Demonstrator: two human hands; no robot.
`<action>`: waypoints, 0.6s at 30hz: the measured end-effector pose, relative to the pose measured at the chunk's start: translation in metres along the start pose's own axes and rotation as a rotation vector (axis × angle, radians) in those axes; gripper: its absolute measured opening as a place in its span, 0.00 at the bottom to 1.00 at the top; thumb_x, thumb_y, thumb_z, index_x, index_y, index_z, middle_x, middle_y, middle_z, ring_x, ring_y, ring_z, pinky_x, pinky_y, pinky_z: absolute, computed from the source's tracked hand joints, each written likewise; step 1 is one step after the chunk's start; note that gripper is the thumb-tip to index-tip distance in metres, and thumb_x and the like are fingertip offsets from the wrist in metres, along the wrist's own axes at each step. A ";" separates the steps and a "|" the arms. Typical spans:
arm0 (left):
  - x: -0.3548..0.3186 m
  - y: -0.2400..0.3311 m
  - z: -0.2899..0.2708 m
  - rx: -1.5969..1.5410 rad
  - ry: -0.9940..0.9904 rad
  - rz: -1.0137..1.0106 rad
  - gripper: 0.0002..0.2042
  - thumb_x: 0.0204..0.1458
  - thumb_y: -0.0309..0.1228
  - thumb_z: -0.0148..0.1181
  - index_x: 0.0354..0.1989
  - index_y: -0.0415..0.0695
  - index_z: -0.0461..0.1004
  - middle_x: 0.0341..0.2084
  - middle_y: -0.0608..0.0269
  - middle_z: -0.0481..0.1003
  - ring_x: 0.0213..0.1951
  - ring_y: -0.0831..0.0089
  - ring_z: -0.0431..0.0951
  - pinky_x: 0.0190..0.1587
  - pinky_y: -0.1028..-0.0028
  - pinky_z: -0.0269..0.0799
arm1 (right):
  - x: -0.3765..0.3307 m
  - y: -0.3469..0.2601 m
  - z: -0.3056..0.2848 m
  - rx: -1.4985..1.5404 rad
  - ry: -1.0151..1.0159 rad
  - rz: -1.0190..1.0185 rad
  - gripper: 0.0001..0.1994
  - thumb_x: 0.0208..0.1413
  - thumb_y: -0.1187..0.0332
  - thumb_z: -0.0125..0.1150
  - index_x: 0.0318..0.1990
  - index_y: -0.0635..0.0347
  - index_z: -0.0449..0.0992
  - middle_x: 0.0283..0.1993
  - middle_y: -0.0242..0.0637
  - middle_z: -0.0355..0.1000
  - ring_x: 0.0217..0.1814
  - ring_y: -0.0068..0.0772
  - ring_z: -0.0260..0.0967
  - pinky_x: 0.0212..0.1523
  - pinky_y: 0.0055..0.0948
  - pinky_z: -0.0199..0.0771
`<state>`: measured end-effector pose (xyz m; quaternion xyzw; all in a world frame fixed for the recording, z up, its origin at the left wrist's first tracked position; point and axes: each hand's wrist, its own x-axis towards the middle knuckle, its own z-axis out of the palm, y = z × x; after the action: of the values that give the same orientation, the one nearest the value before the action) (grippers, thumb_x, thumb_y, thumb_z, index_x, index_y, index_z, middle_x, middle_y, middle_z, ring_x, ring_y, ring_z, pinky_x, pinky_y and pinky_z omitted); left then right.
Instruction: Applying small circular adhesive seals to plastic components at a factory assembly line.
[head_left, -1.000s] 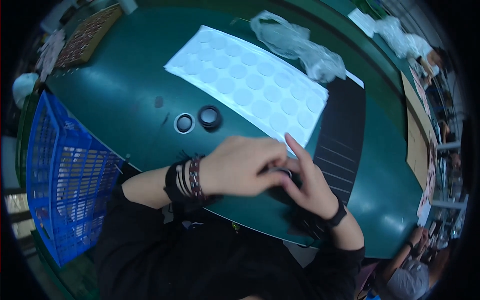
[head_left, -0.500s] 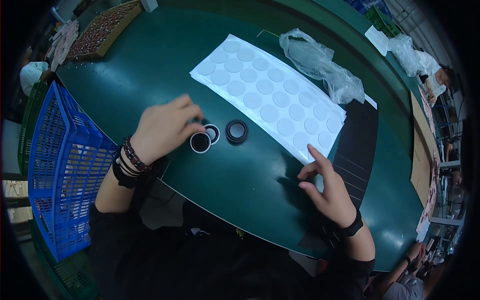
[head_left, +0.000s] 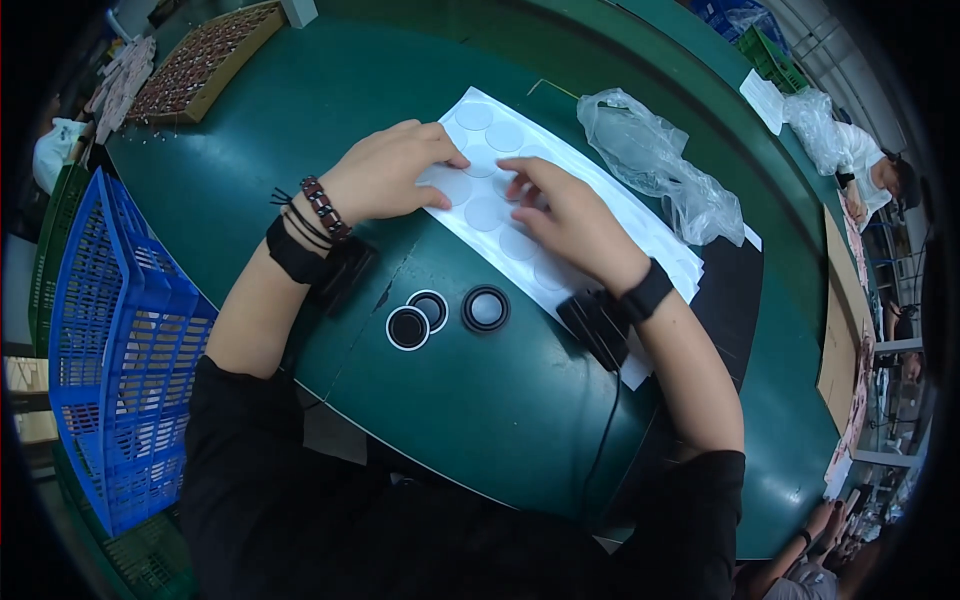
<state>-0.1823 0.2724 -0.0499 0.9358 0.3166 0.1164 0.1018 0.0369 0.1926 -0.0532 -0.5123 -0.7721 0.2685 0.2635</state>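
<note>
A white sheet of round stickers (head_left: 482, 152) lies on the green table (head_left: 280, 130). My left hand (head_left: 390, 172) presses flat on the sheet's near left edge, fingers together. My right hand (head_left: 565, 212) rests on the sheet's middle, fingertips on a round sticker; whether it pinches one is hidden. Closer to me sit three small black round parts: two with white rims (head_left: 408, 327) (head_left: 431, 309) touching each other, and a plain black one (head_left: 486, 308) to their right. Both wrists wear dark bands.
A blue plastic crate (head_left: 110, 350) stands at my left. A crumpled clear plastic bag (head_left: 650, 165) lies beyond the sheet. A black mat (head_left: 735, 300) lies at right. A brown tray of small parts (head_left: 200, 60) is far left. Another person (head_left: 875, 170) sits at far right.
My left hand has left the black round parts and moved up onto the sticker sheet. My right hand has come from the table's near right up to the sheet's middle.
</note>
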 end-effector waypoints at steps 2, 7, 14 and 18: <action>-0.006 -0.006 0.000 -0.081 -0.008 0.039 0.19 0.38 0.30 0.65 0.42 0.47 0.72 0.41 0.65 0.70 0.45 0.64 0.68 0.47 0.70 0.65 | 0.014 -0.001 0.013 -0.056 0.011 -0.139 0.21 0.46 0.76 0.56 0.51 0.57 0.65 0.35 0.38 0.67 0.39 0.39 0.66 0.42 0.30 0.67; -0.013 -0.023 0.009 -0.105 0.015 0.097 0.20 0.36 0.30 0.66 0.41 0.46 0.71 0.42 0.65 0.70 0.46 0.64 0.67 0.49 0.69 0.64 | 0.002 -0.016 0.029 0.046 -0.161 -0.260 0.19 0.45 0.74 0.59 0.48 0.58 0.68 0.37 0.37 0.68 0.38 0.38 0.65 0.41 0.31 0.66; -0.013 -0.025 0.015 -0.043 0.078 0.157 0.17 0.38 0.31 0.65 0.39 0.44 0.72 0.40 0.62 0.70 0.45 0.63 0.68 0.48 0.69 0.65 | -0.033 -0.030 0.034 -0.157 -0.104 -0.329 0.15 0.42 0.67 0.61 0.40 0.59 0.73 0.38 0.35 0.67 0.39 0.35 0.64 0.39 0.29 0.64; -0.012 -0.020 0.008 -0.041 0.151 0.185 0.15 0.38 0.31 0.65 0.37 0.44 0.72 0.39 0.63 0.71 0.44 0.64 0.69 0.46 0.70 0.65 | -0.035 -0.035 0.036 -0.297 0.011 -0.422 0.14 0.41 0.65 0.62 0.38 0.58 0.74 0.38 0.34 0.67 0.40 0.34 0.63 0.39 0.28 0.63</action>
<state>-0.2002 0.2793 -0.0650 0.9473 0.2334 0.2019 0.0857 0.0016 0.1431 -0.0594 -0.3746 -0.8913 0.0883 0.2397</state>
